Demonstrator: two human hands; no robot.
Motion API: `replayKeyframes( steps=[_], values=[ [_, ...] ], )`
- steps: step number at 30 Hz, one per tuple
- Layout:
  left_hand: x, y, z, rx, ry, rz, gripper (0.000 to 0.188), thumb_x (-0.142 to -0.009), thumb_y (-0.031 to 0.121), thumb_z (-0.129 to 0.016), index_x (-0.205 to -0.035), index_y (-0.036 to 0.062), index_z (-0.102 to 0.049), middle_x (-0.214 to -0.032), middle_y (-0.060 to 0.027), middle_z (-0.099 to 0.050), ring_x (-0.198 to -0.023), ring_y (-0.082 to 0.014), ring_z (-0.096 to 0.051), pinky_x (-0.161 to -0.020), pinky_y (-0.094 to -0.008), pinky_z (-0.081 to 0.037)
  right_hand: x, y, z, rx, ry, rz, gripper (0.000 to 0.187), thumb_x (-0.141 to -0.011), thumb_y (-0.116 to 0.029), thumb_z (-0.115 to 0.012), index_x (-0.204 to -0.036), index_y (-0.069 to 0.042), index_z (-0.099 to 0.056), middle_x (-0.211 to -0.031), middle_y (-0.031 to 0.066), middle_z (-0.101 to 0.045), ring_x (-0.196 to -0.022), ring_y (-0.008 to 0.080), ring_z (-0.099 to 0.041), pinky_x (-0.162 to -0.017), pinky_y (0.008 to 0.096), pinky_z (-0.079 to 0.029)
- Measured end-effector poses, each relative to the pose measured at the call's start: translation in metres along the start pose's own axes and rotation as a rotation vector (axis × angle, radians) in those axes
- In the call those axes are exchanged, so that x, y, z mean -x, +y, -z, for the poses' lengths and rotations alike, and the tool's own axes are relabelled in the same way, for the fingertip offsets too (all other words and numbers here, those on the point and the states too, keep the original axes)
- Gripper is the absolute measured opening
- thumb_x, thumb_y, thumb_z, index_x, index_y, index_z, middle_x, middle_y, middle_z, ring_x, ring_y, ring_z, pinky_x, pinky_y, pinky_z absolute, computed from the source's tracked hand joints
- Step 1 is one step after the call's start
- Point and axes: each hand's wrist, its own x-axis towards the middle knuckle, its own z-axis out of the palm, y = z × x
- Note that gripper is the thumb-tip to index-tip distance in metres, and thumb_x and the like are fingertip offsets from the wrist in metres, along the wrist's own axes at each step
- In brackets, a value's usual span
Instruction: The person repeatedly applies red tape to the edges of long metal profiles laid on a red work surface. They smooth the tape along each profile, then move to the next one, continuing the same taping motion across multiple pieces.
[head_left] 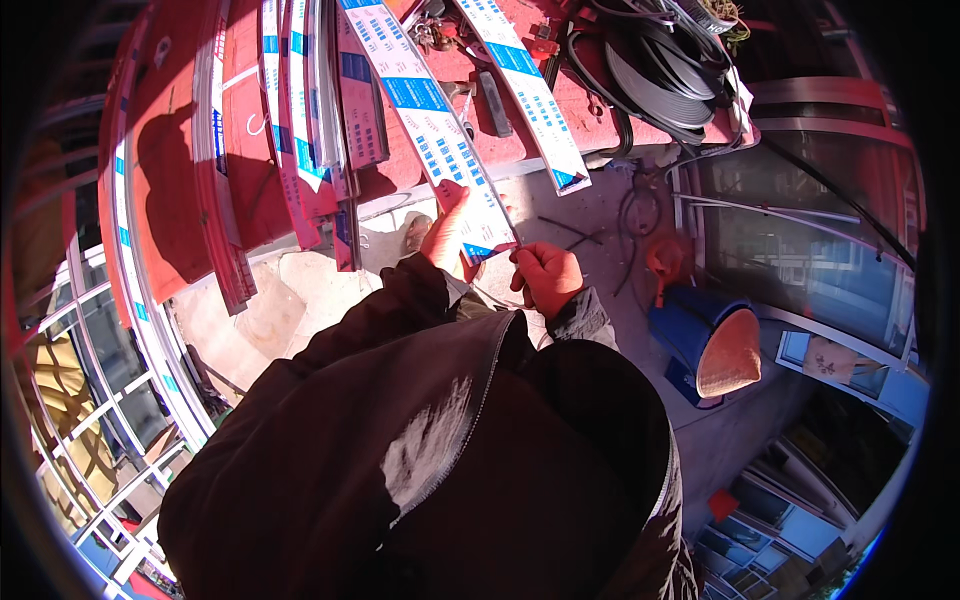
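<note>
A long flat profile [440,140], wrapped in white and blue printed film, slopes from the red-covered table toward me, its near end jutting past the table's edge. My left hand [447,235] is closed around it near that end, the thumb lying on its top face. At the profile's near right corner, my right hand [548,275] is closed in a pinch. What its fingertips hold is too small to make out; a thin dark line shows beside them. A second filmed profile [530,100] lies to the right, apart from both hands.
More long profiles [300,130] lie across the red table [170,110] on the left. Coiled grey-black strip [665,80] sits at the far right, near a dark block-shaped tool [493,105]. A blue bucket [690,318] and glazed frames [800,240] stand right; white-barred frames [110,400] are at left.
</note>
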Motion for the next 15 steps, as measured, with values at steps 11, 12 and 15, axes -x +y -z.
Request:
replayKeyframes(
  steps=[11, 12, 15],
  values=[
    [0.017, 0.006, -0.018, 0.009, 0.027, -0.083, 0.058, -0.089, 0.045, -0.053, -0.126, 0.0021, -0.042, -0.115, -0.0158, -0.058, -0.108, -0.0271, -0.056, -0.084, -0.0441, -0.049, -0.001, 0.002, -0.005, 0.029, -0.013, 0.013, 0.027, -0.090, -0.019, -0.051, -0.101, 0.003, -0.061, -0.064, 0.0049, -0.062, -0.047, 0.0061, -0.047, -0.043, 0.0231, -0.036],
    [0.017, 0.007, -0.009, 0.035, 0.015, -0.010, 0.059, -0.089, 0.048, -0.052, -0.127, 0.0039, -0.041, -0.116, -0.0146, -0.057, -0.109, -0.0270, -0.055, -0.083, -0.0435, -0.049, 0.016, -0.012, 0.004, -0.035, -0.133, -0.112, 0.029, -0.092, -0.021, -0.049, -0.105, 0.002, -0.060, -0.067, 0.0062, -0.063, -0.048, 0.0061, -0.049, -0.043, 0.0229, -0.037],
    [0.014, 0.002, 0.003, 0.023, -0.008, -0.049, 0.061, -0.088, 0.049, -0.052, -0.129, 0.0070, -0.040, -0.120, -0.0140, -0.055, -0.112, -0.0272, -0.053, -0.084, -0.0435, -0.049, 0.039, 0.018, 0.030, 0.015, -0.219, -0.136, 0.025, -0.089, -0.020, -0.053, -0.094, 0.001, -0.065, -0.064, 0.0050, -0.062, -0.051, 0.0073, -0.053, -0.050, 0.0218, -0.041]
  ],
)
